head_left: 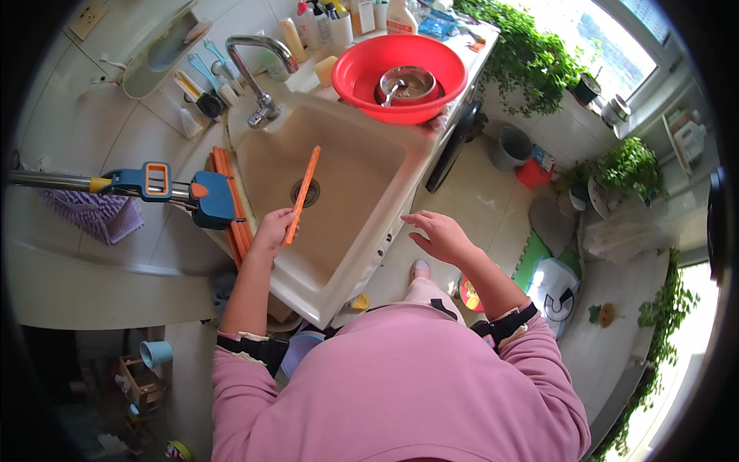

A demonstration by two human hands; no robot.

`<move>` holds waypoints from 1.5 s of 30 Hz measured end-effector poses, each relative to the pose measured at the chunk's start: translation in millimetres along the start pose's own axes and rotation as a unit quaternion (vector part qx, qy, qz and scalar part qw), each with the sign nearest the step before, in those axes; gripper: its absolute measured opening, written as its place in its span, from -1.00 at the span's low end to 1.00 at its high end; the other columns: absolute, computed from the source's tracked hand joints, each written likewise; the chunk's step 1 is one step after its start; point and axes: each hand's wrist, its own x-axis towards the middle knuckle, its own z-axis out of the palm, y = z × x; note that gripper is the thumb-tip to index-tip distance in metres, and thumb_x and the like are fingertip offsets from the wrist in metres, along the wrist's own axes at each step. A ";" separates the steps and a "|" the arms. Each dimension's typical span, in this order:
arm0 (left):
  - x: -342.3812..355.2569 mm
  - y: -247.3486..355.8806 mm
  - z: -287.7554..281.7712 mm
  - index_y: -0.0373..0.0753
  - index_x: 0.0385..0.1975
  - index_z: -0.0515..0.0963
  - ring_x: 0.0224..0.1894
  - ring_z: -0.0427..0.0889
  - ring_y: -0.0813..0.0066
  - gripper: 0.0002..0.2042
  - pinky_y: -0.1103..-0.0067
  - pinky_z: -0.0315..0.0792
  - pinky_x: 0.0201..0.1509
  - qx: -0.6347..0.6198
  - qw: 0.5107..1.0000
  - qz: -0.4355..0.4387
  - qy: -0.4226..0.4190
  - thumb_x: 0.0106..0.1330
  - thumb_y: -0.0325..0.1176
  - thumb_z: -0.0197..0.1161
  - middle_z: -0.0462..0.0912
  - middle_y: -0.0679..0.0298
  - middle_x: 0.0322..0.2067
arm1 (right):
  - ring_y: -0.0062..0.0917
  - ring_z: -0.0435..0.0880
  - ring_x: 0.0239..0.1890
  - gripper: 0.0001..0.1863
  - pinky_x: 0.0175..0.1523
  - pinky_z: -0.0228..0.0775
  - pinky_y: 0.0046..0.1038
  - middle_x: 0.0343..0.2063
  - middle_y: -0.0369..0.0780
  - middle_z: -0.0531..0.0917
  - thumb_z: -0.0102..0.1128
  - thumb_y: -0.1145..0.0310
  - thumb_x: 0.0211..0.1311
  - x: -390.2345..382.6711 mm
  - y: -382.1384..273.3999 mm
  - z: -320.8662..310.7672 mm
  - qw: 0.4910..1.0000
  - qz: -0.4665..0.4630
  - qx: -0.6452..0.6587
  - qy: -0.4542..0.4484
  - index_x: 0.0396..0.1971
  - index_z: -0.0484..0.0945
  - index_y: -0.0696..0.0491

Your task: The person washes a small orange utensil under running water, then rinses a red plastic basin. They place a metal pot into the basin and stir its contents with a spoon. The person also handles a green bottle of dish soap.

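Main risk: the orange stick (305, 192) slipping, since the left hand (275, 231) grips it only near its lower end; fingers curled firmly round it, the rest projecting unsupported over the sink (385, 208), between left and right edges, tip toward the far edge. In view it crosses the drain (312, 194); height above it, can't tell. A drop likely lands in the sink. Right hand (441, 237) looks too far off to catch it: fingers loosely spread, holding nothing, just outside the right edge. Second risk: the left forearm snagging the mop (212, 202), which sits close by at the left edge. Third: a knock to the red basin (400, 115) at the far right corner could spill the metal bowl (394, 73) inside, spoon (391, 94) and all. Faucet (265, 108) at the far left corner could get clipped on a wide swing. Count: stick 1, sink 1, drain 1, mop 1, basin 1, metal bowl 1, spoon 1, faucet 1, hands 2.
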 end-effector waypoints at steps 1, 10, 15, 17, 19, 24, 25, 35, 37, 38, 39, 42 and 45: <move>11.4 7.2 -4.5 -0.30 -0.15 0.56 -0.42 0.56 0.61 -0.79 0.61 0.49 -0.34 0.074 0.996 0.007 0.044 0.36 -0.33 0.13 0.58 0.33 -0.48 | -0.27 0.59 -0.07 -0.61 0.03 0.45 -0.28 -0.12 -0.16 0.60 0.14 0.34 0.21 20.7 8.8 -9.2 1.000 -0.018 -0.007 -0.010 0.07 0.47 -0.02; 51.7 101.9 -14.9 -0.24 -0.15 0.61 -0.10 0.59 -0.01 -0.76 0.26 0.46 -0.05 0.553 0.798 0.092 0.222 0.35 -0.34 0.02 0.64 0.01 -0.21 | -0.22 0.56 -0.04 -0.59 0.05 0.43 -0.24 -0.11 -0.14 0.59 0.12 0.39 0.17 126.6 59.5 -32.3 0.991 -0.116 -0.015 -0.058 0.06 0.47 0.01; 61.5 126.0 -18.9 -0.20 -0.15 0.62 -0.12 0.60 0.02 -0.76 0.27 0.47 -0.05 0.560 0.795 0.076 0.218 0.36 -0.32 0.01 0.65 0.04 -0.21 | -0.22 0.59 -0.07 -0.63 0.02 0.46 -0.28 -0.07 -0.15 0.60 0.18 0.44 0.13 115.8 24.1 -87.5 0.970 -0.160 0.122 -0.139 0.00 0.53 0.05; 62.7 117.8 -15.2 -0.21 -0.16 0.62 -0.12 0.60 0.02 -0.76 0.27 0.46 -0.05 0.538 0.814 0.063 0.208 0.36 -0.32 0.02 0.65 0.03 -0.21 | -0.23 0.61 -0.07 -0.64 0.01 0.48 -0.31 -0.06 -0.13 0.60 0.18 0.49 0.12 119.1 14.8 -139.9 0.963 -0.216 0.142 -0.072 -0.03 0.55 0.06; 65.0 111.3 -13.4 -0.23 -0.16 0.62 -0.12 0.60 0.02 -0.76 0.27 0.46 -0.05 0.520 0.828 0.053 0.203 0.36 -0.33 0.02 0.65 0.02 -0.22 | -0.22 0.59 -0.02 -0.64 0.00 0.50 -0.30 -0.06 -0.11 0.60 0.15 0.55 0.11 146.3 10.0 -190.1 0.971 -0.216 0.103 0.023 -0.03 0.55 0.07; 78.0 87.6 -3.2 -0.23 -0.14 0.61 -0.13 0.60 0.02 -0.75 0.27 0.46 -0.05 0.479 0.854 0.082 0.186 0.39 -0.31 0.00 0.66 0.03 -0.23 | -0.20 0.48 0.14 -0.56 0.23 0.29 -0.26 0.01 -0.07 0.56 -0.01 0.53 0.14 279.8 13.6 -199.3 0.991 -0.099 -0.067 -0.052 0.08 0.40 0.12; 78.9 83.4 -3.0 -0.22 -0.14 0.61 -0.13 0.60 0.02 -0.75 0.27 0.46 -0.05 0.468 0.861 0.072 0.186 0.39 -0.31 0.00 0.66 0.04 -0.24 | -0.20 0.42 0.20 -0.52 0.28 0.22 -0.26 0.06 -0.06 0.53 -0.03 0.52 0.14 305.1 16.8 -186.0 0.987 -0.052 -0.101 -0.117 0.12 0.36 0.12; 78.3 61.4 -4.8 -0.20 -0.11 0.61 -0.20 0.63 0.09 -0.72 0.29 0.47 -0.13 0.432 0.878 0.056 0.196 0.41 -0.29 -0.05 0.67 0.10 -0.33 | -0.28 0.33 0.31 -0.51 0.36 -0.23 0.21 0.08 -0.11 0.54 -0.08 0.42 0.11 393.9 68.0 -114.1 0.939 0.042 -0.259 -0.223 0.10 0.37 0.14; 80.6 59.4 -6.2 -0.20 -0.11 0.61 -0.21 0.63 0.10 -0.72 0.29 0.47 -0.13 0.434 0.878 0.063 0.190 0.41 -0.29 -0.05 0.67 0.10 -0.34 | -0.28 0.36 0.28 -0.50 0.37 -0.23 0.19 0.08 -0.11 0.54 -0.08 0.41 0.11 399.7 69.8 -117.0 0.937 0.054 -0.253 -0.234 0.12 0.36 0.14; 81.3 59.0 -8.0 -0.21 -0.11 0.61 -0.21 0.63 0.11 -0.71 0.29 0.47 -0.14 0.430 0.880 0.063 0.194 0.41 -0.29 -0.06 0.67 0.10 -0.34 | -0.28 0.38 0.27 -0.50 0.37 -0.24 0.18 0.08 -0.11 0.54 -0.08 0.40 0.12 401.4 68.8 -118.3 0.934 0.070 -0.248 -0.246 0.12 0.36 0.14; 82.7 58.0 -8.7 -0.21 -0.11 0.61 -0.21 0.63 0.11 -0.72 0.29 0.47 -0.14 0.433 0.879 0.066 0.189 0.41 -0.29 -0.06 0.67 0.10 -0.34 | -0.28 0.40 0.26 -0.50 0.38 -0.25 0.17 0.09 -0.11 0.54 -0.07 0.39 0.13 402.0 67.6 -119.5 0.931 0.083 -0.245 -0.256 0.12 0.36 0.14; 86.2 54.7 -8.9 -0.22 -0.11 0.60 -0.21 0.63 0.10 -0.72 0.30 0.47 -0.14 0.425 0.883 0.070 0.186 0.40 -0.30 -0.05 0.66 0.10 -0.34 | -0.26 0.45 0.22 -0.51 0.40 -0.27 0.12 0.09 -0.11 0.54 -0.07 0.36 0.16 399.4 58.7 -124.4 0.928 0.104 -0.223 -0.280 0.14 0.35 0.11; 86.2 53.2 -11.1 -0.22 -0.11 0.60 -0.21 0.63 0.10 -0.73 0.31 0.47 -0.14 0.411 0.890 0.074 0.186 0.40 -0.31 -0.05 0.66 0.10 -0.33 | -0.26 0.45 0.21 -0.50 0.42 -0.26 0.05 0.08 -0.11 0.54 -0.10 0.38 0.18 386.6 46.3 -140.3 0.955 0.026 -0.233 -0.183 0.17 0.33 0.06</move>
